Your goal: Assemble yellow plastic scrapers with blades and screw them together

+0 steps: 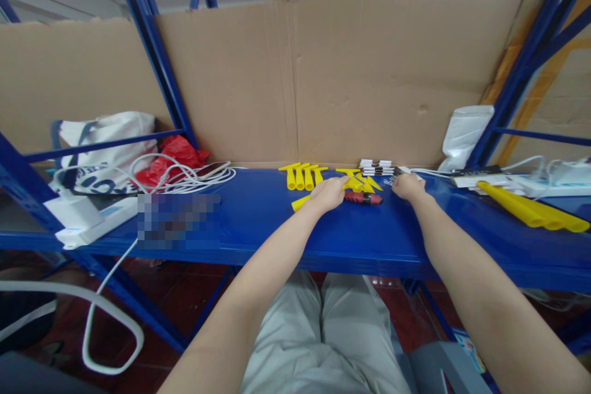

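My left hand is closed round a yellow T-shaped tool, with its yellow handle sticking out to the left. Just right of that hand lies a red-and-black screwdriver. Beyond it are more yellow T-shaped pieces, some partly hidden by my fingers. My right hand is down at a small heap of shiny metal bits, fingers bent together; what they hold is hidden. Black-and-white strips are stacked behind it. Several yellow T-shaped tools stand in a row left of my hands.
On the blue table, a coiled white cable, red plastic bag and white power strip lie left. Long yellow tubes and a white pouch are right. Cardboard walls the back, between blue posts.
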`<state>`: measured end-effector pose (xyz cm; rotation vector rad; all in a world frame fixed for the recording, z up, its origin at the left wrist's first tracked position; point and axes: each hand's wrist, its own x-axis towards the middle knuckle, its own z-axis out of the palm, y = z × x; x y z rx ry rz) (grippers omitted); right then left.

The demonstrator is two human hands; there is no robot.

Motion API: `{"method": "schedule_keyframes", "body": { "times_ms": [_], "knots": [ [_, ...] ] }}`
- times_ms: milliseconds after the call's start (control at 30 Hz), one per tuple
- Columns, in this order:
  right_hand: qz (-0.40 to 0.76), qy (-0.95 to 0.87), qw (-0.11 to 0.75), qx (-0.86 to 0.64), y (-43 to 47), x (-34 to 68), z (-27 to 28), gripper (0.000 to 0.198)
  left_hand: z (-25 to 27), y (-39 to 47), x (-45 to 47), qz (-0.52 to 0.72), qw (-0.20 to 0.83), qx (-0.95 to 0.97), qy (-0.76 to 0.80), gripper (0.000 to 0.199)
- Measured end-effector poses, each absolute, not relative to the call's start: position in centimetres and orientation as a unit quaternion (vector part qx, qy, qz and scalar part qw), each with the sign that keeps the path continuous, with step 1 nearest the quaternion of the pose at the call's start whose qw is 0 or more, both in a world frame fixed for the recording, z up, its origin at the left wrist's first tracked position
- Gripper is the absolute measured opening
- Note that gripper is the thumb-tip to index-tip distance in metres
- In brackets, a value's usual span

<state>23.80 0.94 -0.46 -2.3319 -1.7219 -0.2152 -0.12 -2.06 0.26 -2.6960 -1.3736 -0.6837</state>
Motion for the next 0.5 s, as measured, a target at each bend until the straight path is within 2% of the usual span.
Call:
{"method": "schedule_keyframes", "body": {
  "times_ms": [167, 333, 433, 500],
  "knots": [
    [-0.077, -0.602, 0.122, -0.785, 0.6, 23.3, -0.2, 0.029, 0.5, -1.4, -0.3, -0.257, -0.003, -0.861, -0.439, 0.046],
    [-0.091, -0.637, 0.195, -0.740, 0.6, 22.0, 0.8, 0.025, 1.5, -0.8, -0.7, -0.344, -0.063, -0.833, -0.428, 0.037],
    [-0.064, -0.670, 0.278, -0.685, 0.7, 20.4, 1.5, 0.023, 2.4, -1.1, -0.7, -0.393, -0.154, -0.803, -0.421, 0.022],
    [-0.035, -0.693, 0.339, -0.635, 0.7, 19.4, 1.8, 0.019, 2.9, -1.6, -0.7, -0.408, -0.256, -0.763, -0.431, 0.012]
  ]
}}
